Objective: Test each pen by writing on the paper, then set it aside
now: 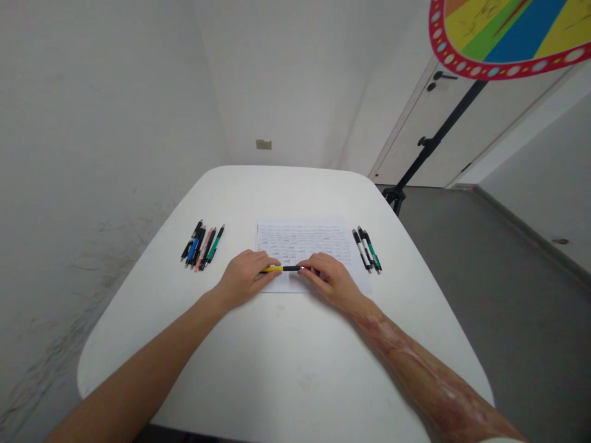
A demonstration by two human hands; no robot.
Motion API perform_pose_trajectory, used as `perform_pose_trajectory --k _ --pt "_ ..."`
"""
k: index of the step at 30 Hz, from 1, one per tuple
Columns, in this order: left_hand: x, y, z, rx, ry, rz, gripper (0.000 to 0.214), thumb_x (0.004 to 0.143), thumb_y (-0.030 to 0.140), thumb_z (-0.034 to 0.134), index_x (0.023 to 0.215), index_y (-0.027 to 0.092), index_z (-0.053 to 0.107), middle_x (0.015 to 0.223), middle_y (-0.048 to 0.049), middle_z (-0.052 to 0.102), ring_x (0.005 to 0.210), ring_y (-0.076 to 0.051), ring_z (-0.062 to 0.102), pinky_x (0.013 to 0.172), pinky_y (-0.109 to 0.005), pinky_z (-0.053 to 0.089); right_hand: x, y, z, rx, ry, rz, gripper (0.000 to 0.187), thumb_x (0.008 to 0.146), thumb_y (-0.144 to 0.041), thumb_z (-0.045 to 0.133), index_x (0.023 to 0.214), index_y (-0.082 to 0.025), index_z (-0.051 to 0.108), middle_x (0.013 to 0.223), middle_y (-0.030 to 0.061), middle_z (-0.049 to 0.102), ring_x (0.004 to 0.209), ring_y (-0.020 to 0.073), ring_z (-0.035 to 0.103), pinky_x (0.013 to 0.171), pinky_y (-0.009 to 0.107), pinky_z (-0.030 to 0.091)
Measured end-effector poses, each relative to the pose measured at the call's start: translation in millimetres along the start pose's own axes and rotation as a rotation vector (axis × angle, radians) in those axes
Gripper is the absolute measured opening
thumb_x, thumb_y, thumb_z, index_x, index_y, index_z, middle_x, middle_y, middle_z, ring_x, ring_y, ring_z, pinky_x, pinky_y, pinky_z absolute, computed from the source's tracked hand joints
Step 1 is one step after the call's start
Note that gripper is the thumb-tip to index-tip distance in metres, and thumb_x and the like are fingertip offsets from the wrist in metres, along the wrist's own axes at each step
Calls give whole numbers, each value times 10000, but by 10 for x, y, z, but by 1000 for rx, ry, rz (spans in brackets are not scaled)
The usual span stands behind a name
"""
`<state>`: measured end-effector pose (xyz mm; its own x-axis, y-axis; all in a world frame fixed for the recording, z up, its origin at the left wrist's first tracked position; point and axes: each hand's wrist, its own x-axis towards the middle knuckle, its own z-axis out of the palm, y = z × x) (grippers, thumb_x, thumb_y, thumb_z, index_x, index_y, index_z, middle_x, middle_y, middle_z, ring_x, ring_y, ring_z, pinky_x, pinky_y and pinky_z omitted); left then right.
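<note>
A yellow and black pen (282, 268) lies level between my two hands, just above a sheet of paper (305, 243) covered with scribbles. My left hand (244, 277) pinches the yellow end of the pen. My right hand (329, 278) pinches the black end. Both hands rest on the near edge of the sheet, on the white table (286, 369).
Several pens (202, 246) in blue, black, pink and green lie to the left of the sheet. Three pens (367, 249) lie to its right. A colourful wheel (508, 37) on a black stand (429, 144) is at the back right, near a door (438, 123).
</note>
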<state>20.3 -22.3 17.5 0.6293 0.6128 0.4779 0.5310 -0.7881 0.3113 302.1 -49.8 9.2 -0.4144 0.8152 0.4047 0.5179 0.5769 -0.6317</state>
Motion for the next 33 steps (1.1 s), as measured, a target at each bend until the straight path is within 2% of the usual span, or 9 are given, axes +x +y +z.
perform_pose_trajectory --k 3,6,11,14,19,23,28,31,33 --pt "2 2 26 24 1 20 313 1139 487 566 1124 213 717 949 -44 781 838 -200 704 808 -360 494 -7 11 -2 -2 -15 -7 328 1138 -494 573 1131 -250 791 871 47 708 824 216 625 789 373 474" --pt "14 13 45 61 -34 50 350 1186 396 446 1038 211 704 928 -41 773 828 -192 700 816 -362 488 -10 14 -1 -13 -12 -17 308 1131 -468 600 1129 -240 806 880 52 714 829 217 627 795 372 475" --pt "34 32 49 97 -24 69 363 1168 487 489 1123 200 706 888 -28 768 756 -181 684 768 -339 484 -10 3 -2 -19 -5 -36 288 1126 -441 620 1166 -239 821 906 55 732 830 212 636 792 362 489" --pt "25 35 51 138 -70 84 419 1202 415 380 1074 209 721 896 -32 766 768 -173 693 746 -319 470 -16 13 2 -33 8 -66 291 1125 -433 624 1182 -238 832 918 62 743 840 212 649 801 361 498" --pt "-21 25 59 57 -80 -23 358 1156 507 509 1133 220 721 849 -1 762 705 -154 687 676 -280 460 -27 53 14 -41 36 -74 274 1124 -399 632 1237 -255 836 933 67 752 852 214 661 792 358 505" --pt "-27 32 53 67 -98 30 396 1188 423 420 1067 207 729 885 -19 753 720 -145 686 672 -266 460 -30 69 16 -33 58 -87 271 1116 -397 648 1227 -247 844 926 66 748 841 213 658 785 358 497" --pt "-24 37 42 59 -34 17 389 1153 522 514 1121 198 727 845 -2 747 674 -137 662 658 -261 460 -36 82 26 -43 61 -100 266 1114 -393 654 1229 -248 845 933 64 754 841 211 661 790 362 494" --pt "-29 29 34 93 -63 51 423 1190 423 433 997 192 730 836 -10 732 699 -133 666 650 -263 440 -36 83 33 -43 67 -92 277 1115 -420 649 1223 -259 847 921 60 750 834 210 660 794 369 496" --pt "-33 22 29 84 -57 68 420 1191 416 437 1004 190 737 861 -13 739 722 -130 676 659 -262 446 -33 76 34 -36 68 -81 277 1113 -429 650 1210 -266 851 910 58 749 816 207 657 791 370 498"
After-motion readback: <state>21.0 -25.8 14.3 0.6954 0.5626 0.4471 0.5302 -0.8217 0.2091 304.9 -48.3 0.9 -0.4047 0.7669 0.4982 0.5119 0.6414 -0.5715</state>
